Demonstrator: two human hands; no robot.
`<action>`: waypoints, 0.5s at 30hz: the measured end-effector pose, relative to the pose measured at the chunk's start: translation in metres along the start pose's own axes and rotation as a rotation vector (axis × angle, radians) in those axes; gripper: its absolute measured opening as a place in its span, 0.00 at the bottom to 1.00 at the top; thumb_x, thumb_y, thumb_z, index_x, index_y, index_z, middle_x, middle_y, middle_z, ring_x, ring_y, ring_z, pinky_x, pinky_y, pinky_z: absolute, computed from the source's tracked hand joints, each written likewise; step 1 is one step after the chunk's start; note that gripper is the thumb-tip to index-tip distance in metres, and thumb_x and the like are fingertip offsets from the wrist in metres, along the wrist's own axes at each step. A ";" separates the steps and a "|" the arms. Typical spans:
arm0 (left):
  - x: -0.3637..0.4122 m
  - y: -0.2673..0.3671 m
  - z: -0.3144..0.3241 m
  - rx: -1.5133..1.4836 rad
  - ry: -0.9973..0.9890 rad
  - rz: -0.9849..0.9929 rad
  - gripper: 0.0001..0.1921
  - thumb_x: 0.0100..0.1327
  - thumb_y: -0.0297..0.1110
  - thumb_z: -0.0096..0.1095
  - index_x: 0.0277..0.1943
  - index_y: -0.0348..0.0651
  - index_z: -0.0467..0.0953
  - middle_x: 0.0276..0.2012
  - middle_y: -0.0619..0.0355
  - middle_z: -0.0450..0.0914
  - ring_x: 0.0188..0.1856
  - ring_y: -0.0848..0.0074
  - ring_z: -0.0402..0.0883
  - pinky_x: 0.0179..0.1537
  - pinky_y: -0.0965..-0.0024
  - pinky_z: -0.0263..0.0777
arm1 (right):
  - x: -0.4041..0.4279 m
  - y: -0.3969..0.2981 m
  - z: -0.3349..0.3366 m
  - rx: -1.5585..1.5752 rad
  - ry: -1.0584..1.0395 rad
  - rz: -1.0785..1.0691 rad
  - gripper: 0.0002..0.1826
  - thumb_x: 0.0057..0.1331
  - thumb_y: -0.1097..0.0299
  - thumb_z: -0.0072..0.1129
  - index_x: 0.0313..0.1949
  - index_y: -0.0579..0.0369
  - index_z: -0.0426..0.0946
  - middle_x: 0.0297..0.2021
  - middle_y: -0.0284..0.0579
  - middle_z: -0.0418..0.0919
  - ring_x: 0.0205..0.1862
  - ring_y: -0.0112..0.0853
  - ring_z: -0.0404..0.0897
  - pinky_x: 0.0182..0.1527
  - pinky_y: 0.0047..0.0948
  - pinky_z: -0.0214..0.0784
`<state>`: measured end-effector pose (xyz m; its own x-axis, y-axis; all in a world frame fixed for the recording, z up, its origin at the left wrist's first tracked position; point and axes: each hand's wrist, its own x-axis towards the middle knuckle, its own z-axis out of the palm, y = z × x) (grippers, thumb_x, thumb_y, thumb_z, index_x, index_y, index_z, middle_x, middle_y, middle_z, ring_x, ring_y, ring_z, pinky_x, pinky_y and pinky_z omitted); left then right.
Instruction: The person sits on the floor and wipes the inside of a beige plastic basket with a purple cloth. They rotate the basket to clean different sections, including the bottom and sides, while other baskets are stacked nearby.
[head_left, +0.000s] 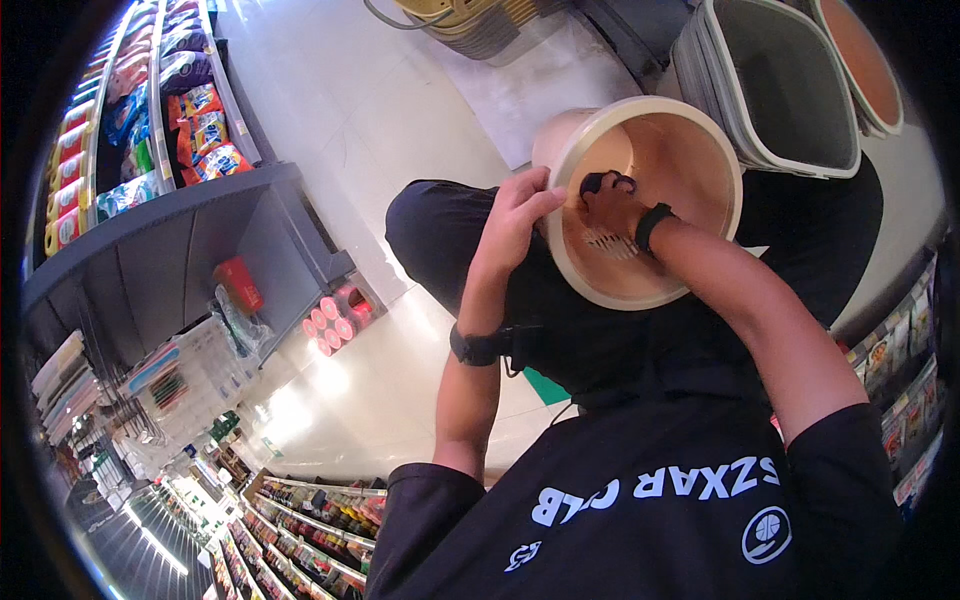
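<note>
A beige-pink plastic bin (720, 124) is tilted between the person's legs, its open mouth turned up toward me. My left hand (514, 217) grips its left rim, with the thumb near the edge and the fingers along the outer wall. Inside the bin, my right hand (611, 206) presses a small bunched dark cloth (596, 182) near the inner wall and the bottom. Just below that hand, slots (611, 246) show in the bin's wall. Part of the cloth is hidden by the fingers.
At the upper right stand nested grey bins (784, 82) and an orange-lined bin (862, 60). Yellowish baskets (480, 26) sit at the top, by a pale sheet (510, 97) on the floor. A shelf of packaged goods (206, 135) rises on the left, with pink-lidded cans (330, 322) beside it.
</note>
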<state>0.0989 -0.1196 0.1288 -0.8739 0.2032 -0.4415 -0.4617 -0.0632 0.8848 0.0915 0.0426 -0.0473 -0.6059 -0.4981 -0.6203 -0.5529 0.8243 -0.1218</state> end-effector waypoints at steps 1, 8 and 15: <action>0.000 0.002 0.001 0.017 -0.007 -0.007 0.13 0.58 0.37 0.56 0.31 0.32 0.73 0.24 0.65 0.70 0.28 0.84 0.66 0.29 0.78 0.58 | -0.001 -0.003 -0.001 -0.011 -0.013 -0.057 0.24 0.61 0.52 0.47 0.49 0.58 0.74 0.52 0.71 0.67 0.54 0.65 0.65 0.49 0.58 0.65; 0.009 -0.009 -0.001 -0.023 -0.031 0.004 0.13 0.58 0.37 0.56 0.30 0.34 0.73 0.23 0.64 0.70 0.27 0.83 0.66 0.29 0.79 0.58 | -0.003 0.014 -0.014 0.464 0.170 -0.331 0.22 0.61 0.56 0.50 0.48 0.57 0.74 0.47 0.55 0.75 0.48 0.41 0.75 0.49 0.39 0.67; 0.009 -0.007 -0.001 -0.068 -0.011 -0.038 0.12 0.58 0.38 0.55 0.30 0.36 0.74 0.23 0.65 0.70 0.26 0.83 0.67 0.27 0.78 0.58 | 0.023 -0.005 -0.034 0.821 0.247 -0.453 0.17 0.61 0.70 0.45 0.47 0.57 0.77 0.48 0.51 0.76 0.53 0.42 0.73 0.56 0.39 0.63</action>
<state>0.0947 -0.1182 0.1185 -0.8538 0.2178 -0.4728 -0.5044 -0.1216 0.8548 0.0605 0.0181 -0.0352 -0.5888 -0.7798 -0.2127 -0.2489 0.4253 -0.8702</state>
